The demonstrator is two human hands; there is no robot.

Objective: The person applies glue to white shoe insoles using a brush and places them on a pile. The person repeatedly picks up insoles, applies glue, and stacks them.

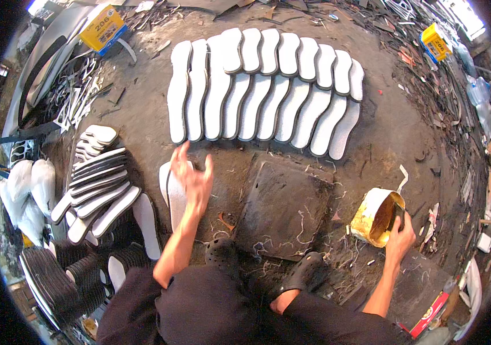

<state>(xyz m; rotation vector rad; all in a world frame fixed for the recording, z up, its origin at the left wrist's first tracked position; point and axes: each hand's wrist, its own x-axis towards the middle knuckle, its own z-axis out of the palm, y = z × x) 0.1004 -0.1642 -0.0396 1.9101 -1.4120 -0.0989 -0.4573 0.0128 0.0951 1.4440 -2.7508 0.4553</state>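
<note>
My left hand (193,181) hovers, slightly blurred, over a pair of white-topped shoe soles (177,201); its fingers are spread and hold nothing. On the right, my right hand (400,237) is closed at the mouth of a stained, yellowish-white tin can (366,214). Something dark shows by its fingers, too hidden to name. The can is tilted, its open mouth toward my right hand, and its inside looks brown. Ahead of me, two overlapping rows of white-topped soles (261,106) with dark edges lie on the ground.
A dark square board (284,206) lies between my shoes and the rows. To my left are a fanned pile of soles (100,192) and dark stacked soles (50,282). Yellow-and-blue boxes (102,29) stand far left and far right. Scraps (429,86) litter the right side.
</note>
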